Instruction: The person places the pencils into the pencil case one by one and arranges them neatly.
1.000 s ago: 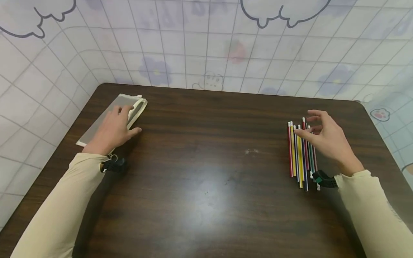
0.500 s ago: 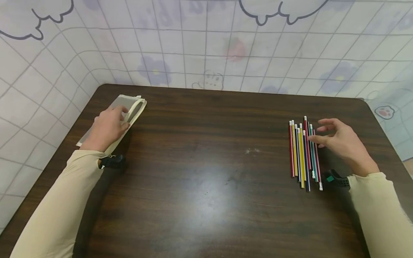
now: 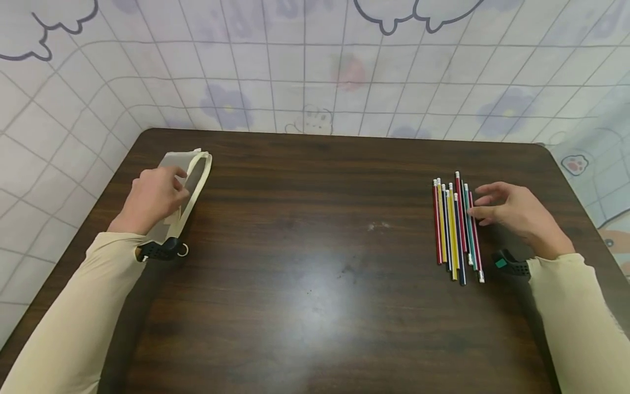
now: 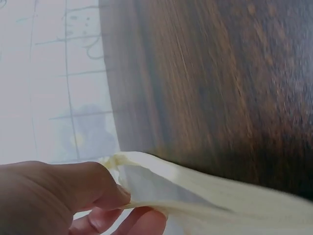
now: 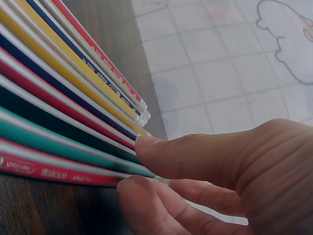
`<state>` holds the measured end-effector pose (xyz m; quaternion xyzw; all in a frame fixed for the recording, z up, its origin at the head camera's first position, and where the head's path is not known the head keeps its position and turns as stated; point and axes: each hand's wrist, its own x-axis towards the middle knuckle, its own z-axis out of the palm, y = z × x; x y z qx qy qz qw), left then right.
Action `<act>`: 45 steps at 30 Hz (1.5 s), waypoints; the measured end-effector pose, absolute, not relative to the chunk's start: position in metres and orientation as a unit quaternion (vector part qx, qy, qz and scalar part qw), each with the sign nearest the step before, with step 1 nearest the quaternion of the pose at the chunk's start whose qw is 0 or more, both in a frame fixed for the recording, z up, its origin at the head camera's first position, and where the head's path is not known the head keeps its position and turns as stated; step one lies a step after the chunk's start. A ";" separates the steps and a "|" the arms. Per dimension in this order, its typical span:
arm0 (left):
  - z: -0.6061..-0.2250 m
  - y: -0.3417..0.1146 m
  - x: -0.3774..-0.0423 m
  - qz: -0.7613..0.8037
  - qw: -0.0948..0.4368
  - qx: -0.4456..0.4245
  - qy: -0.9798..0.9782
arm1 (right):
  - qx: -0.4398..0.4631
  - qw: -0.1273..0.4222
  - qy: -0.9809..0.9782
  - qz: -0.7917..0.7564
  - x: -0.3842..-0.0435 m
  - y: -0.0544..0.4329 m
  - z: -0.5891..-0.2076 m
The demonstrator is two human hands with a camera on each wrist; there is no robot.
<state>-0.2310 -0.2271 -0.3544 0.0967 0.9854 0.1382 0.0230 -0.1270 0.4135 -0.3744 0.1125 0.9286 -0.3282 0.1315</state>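
On the left of the table, my left hand (image 3: 153,196) pinches one edge of a grey translucent pouch (image 3: 177,159) with cream trim. Its mouth gapes in the left wrist view, with the far cream edge (image 4: 195,182) standing apart from the edge between thumb and fingers. At the right lies a row of striped pencils (image 3: 450,230) in red, yellow, dark blue and green, white erasers at their ends. My right hand (image 3: 517,213) is at the row's right side. In the right wrist view its thumb and index finger pinch around the ends of a green pencil (image 5: 73,138) and a red pencil (image 5: 63,171).
The dark wood table (image 3: 305,235) spreads between the two hands. A white grid-patterned cloth (image 3: 275,65) hangs behind its back edge and along the left side. Each wrist wears a black band (image 3: 512,264).
My left hand has gone from lying over the pouch to pinching its edge, and the mouth has widened. My right hand has drawn back to the row's right side and closed on pencil ends.
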 end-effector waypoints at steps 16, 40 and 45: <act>-0.340 -0.215 -0.214 0.149 0.043 0.101 0.983 | 0.118 0.166 0.917 -0.343 -0.130 0.414 -0.371; -0.326 -0.182 -0.192 0.185 0.099 0.120 0.970 | 0.141 0.155 0.925 -0.316 -0.130 0.405 -0.373; -0.326 -0.176 -0.190 0.190 0.099 0.125 0.969 | 0.141 0.157 0.927 -0.311 -0.126 0.406 -0.374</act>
